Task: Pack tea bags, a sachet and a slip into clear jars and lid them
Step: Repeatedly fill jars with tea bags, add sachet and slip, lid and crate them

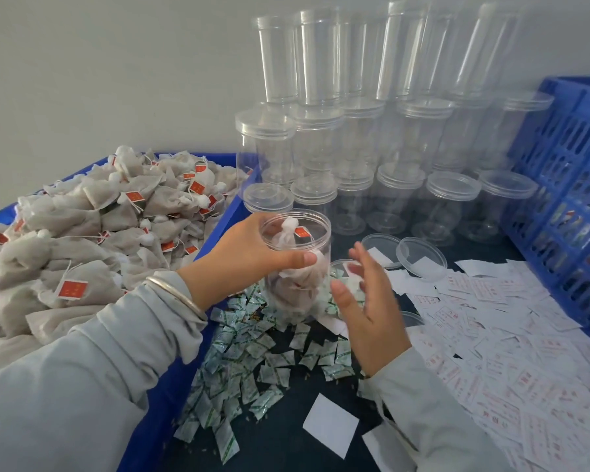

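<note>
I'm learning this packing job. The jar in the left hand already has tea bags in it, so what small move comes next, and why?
Probably the right hand, open and holding nothing, should drop to the green-printed sachets just below it and pinch one. The left hand grips the jar, which has tea bags inside and no lid, and I cannot make out a sachet in it.

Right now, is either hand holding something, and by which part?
The left hand grips the open jar of tea bags around its upper wall, just below the rim. The right hand is open beside it, holding nothing.
</note>
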A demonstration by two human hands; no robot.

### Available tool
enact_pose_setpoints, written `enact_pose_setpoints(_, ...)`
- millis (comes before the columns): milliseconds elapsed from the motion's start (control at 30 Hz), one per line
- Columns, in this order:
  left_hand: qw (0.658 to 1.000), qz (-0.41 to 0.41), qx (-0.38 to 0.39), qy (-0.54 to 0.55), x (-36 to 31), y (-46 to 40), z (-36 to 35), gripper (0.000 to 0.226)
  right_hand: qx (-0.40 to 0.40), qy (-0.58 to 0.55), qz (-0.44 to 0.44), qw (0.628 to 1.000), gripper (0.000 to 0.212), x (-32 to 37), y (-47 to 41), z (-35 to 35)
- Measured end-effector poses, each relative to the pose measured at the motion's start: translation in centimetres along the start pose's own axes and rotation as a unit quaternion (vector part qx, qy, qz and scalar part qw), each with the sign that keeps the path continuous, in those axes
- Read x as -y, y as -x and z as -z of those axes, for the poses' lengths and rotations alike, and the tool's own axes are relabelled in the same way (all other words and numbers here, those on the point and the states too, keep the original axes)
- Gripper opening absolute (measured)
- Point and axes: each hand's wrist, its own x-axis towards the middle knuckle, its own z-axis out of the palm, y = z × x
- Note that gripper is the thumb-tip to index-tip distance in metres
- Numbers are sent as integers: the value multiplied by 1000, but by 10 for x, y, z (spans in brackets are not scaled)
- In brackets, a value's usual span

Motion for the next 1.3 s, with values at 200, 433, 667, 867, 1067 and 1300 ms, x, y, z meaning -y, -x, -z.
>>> enact_pose_setpoints(200, 1000, 0, -6, -3, -3, -1, 0, 104, -120, 139, -61, 981, 30, -9, -38, 58)
enact_pose_setpoints(433, 999, -11, 34, -14, -13, -2, -8, 106, 25, 360, -255, 897, 29, -60, -60, 69)
enact_pose_setpoints(667, 999, -12, 36, -32, -11, -4, -9, 105, 12, 394, -239, 887, 29, -78, -61, 64)
enact_pose_setpoints(867, 998, -9, 43, -44, -10, -4, -10, 111, -12, 393, -228, 891, 36, -80, -63, 62)
enact_pose_setpoints(1067, 998, -6, 49, -42, -10, -4, -9, 108, -15, 401, -209, 892, 25, -79, -63, 64)
enact_pose_setpoints(1300, 998, -6, 53, -42, -10, -4, -9, 106, -91, 312, -170, 930, 26, -77, -58, 66)
